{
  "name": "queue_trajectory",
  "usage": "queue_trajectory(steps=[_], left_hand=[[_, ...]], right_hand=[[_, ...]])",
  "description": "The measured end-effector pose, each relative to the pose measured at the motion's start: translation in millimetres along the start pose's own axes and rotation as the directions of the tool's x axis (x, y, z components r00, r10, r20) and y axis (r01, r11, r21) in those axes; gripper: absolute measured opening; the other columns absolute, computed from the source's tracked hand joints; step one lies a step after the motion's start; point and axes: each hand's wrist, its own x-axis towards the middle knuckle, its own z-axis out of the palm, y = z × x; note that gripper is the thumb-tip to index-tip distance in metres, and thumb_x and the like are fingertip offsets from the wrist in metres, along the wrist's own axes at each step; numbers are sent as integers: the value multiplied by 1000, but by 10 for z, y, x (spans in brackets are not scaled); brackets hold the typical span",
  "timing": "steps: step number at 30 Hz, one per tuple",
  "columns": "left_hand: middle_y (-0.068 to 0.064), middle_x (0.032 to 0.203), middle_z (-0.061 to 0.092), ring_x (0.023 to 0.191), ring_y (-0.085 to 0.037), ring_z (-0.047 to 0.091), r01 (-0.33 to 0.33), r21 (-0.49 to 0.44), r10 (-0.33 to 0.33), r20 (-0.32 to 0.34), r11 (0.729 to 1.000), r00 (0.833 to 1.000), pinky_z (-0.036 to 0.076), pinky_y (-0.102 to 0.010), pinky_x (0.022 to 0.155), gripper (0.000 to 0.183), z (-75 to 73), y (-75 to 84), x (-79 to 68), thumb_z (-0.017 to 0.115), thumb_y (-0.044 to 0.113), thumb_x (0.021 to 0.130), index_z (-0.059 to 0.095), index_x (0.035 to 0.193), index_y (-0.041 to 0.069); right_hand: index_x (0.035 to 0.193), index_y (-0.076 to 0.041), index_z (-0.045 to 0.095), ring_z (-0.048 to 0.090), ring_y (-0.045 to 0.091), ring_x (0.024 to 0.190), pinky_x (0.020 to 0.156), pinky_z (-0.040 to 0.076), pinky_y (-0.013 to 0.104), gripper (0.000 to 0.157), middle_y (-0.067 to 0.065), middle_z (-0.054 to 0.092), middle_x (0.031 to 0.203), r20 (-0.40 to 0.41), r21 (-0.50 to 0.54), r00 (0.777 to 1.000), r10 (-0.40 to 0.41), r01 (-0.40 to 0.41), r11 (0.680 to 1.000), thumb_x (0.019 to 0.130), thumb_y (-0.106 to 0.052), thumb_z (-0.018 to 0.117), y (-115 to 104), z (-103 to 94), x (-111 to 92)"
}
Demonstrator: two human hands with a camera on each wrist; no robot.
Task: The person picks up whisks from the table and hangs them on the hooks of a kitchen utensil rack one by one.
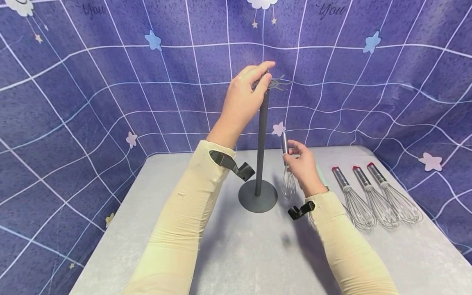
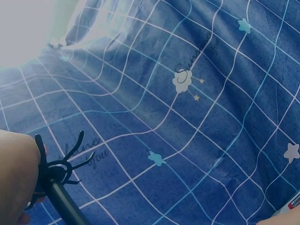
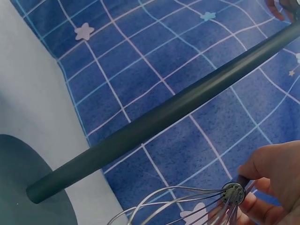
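A dark grey stand with a round base and a ring of curved hooks at its top stands upright on the table. My left hand grips it at the top, thumb and fingers about the hooks; the left wrist view shows the hooks beside that hand. To the right of the pole, my right hand pinches a small metal whisk by its handle, wires hanging down near the base. In the right wrist view the whisk's wires spread below the fingers.
Several larger whisks with red handle ends lie at the table's right, among them one whisk near the edge. A pale green thing is mostly hidden behind my right hand. A blue patterned curtain hangs behind the grey table.
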Motion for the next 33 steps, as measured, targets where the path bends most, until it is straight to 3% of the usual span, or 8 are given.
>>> queue_trajectory(steps=[16,33], left_hand=[[4,129,66,117,-8,58,-10,-12,10,-1,1000,1000,42,-21,96,34,33,19,20,55,28,105,65,138,25],[4,130,65,118,-9,58,-4,2,4,-1,1000,1000,44,-25,96,34,-8,-17,-12,55,29,105,64,138,26]], right_hand=[[139,-6,58,61,13,72,56,56,25,50,13,60,103,-44,-13,998,-53,52,999,90,1,62,-140,-77,24],[141,-7,58,61,11,70,55,56,25,51,18,60,106,-29,72,998,-54,55,996,91,2,64,-293,-45,-15]])
